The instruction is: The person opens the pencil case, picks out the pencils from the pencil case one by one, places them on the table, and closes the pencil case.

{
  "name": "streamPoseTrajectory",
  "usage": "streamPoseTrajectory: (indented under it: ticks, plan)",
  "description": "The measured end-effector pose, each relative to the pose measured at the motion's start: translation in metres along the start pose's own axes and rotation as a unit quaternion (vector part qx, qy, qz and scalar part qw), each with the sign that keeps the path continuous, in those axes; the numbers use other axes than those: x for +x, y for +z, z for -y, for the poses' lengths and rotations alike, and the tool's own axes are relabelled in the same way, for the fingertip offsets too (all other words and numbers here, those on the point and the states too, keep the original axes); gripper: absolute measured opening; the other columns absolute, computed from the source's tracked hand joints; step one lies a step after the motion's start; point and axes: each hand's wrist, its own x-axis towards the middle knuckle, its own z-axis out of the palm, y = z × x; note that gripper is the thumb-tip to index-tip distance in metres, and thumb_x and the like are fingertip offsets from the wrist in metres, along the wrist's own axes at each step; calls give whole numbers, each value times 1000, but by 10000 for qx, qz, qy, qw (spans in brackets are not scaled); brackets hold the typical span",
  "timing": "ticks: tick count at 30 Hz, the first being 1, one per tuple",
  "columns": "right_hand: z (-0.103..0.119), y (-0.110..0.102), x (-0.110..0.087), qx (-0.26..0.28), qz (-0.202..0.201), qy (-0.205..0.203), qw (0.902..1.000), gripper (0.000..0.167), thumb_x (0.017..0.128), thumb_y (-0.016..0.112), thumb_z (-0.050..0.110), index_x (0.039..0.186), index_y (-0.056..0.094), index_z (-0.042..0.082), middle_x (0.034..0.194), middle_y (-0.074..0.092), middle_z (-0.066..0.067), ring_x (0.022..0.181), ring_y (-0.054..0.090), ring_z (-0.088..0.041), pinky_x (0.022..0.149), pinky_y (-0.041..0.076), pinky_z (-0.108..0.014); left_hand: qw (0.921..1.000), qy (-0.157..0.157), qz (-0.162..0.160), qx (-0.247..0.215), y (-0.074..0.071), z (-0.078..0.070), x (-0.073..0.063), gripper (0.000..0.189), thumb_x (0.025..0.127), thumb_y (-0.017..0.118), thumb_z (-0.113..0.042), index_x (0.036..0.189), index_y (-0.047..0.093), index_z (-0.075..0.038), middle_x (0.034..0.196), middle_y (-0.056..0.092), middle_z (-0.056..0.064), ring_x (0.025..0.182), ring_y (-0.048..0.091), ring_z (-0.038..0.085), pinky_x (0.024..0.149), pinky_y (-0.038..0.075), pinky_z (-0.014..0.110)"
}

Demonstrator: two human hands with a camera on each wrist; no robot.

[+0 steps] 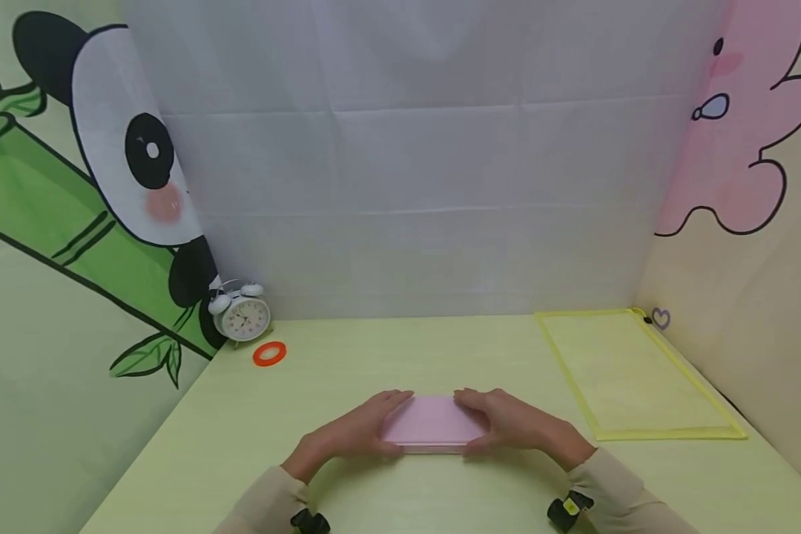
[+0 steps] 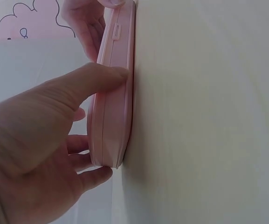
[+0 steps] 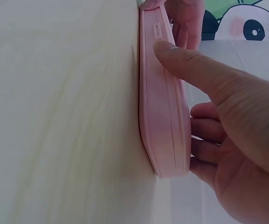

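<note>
A flat pink plastic case (image 1: 434, 420) lies on the table in front of me, its long side facing me. My left hand (image 1: 363, 426) holds its left end and my right hand (image 1: 515, 424) its right end. In the left wrist view, the thumb presses on the front side of the case (image 2: 113, 105) while the other fingers curl around the end and far side. The right wrist view shows a similar grip, the thumb near a small catch (image 3: 158, 31) at the middle of the case's front. Its lid lies flush along the seam.
At the back left stands a white twin-bell alarm clock (image 1: 243, 319), with an orange-red ring (image 1: 258, 357) before it. A yellow-edged mesh zip pouch (image 1: 647, 378) lies flat at the right, a purple heart (image 1: 655, 320) by its far corner. Decorated cloth walls enclose the table's back and sides.
</note>
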Motion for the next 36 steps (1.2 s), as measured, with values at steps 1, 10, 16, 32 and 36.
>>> streamPoseTrajectory:
  ticks: [1, 10, 16, 32, 36]
  plan:
    - [0, 0, 0, -16, 10, -2, 10000, 85, 79, 86, 37, 145, 48, -2, 146, 50, -20, 132, 51, -27, 107, 42, -42, 10000, 5, -8, 94, 1, 0, 0, 89, 86, 78, -31, 156, 30, -6, 155, 37, 13, 141, 35, 28, 113, 32, 47]
    - [-1, 0, 1, -174, 27, 2, 9998, 83, 79, 86, 35, 144, 50, -2, 144, 53, -18, 129, 53, -25, 105, 44, -40, 9987, -48, -37, 499, -1, -3, 0, 91, 87, 74, -43, 157, 29, -8, 156, 36, 12, 141, 36, 26, 113, 34, 45]
    - [2, 0, 2, -257, 6, -61, 9997, 83, 78, 87, 36, 143, 51, -2, 142, 55, -17, 126, 56, -24, 104, 45, -40, 9988, 90, -210, 435, 2, 5, 0, 99, 84, 75, -48, 160, 22, -14, 154, 39, 11, 139, 38, 25, 109, 38, 47]
    - [4, 3, 3, -308, 63, 217, 9993, 82, 79, 86, 36, 143, 51, -2, 147, 49, -18, 134, 48, -30, 108, 40, -48, 9958, 270, -445, 751, 6, 10, 6, 93, 82, 71, -50, 155, 29, -10, 148, 47, 5, 130, 46, 23, 103, 42, 46]
    - [6, 5, 5, -563, 109, 259, 9980, 78, 82, 83, 36, 142, 52, -2, 149, 46, -20, 138, 43, -35, 110, 37, -50, 9947, 200, -502, 871, 6, 8, 6, 86, 82, 71, -51, 149, 35, -10, 141, 50, 5, 122, 50, 21, 100, 44, 43]
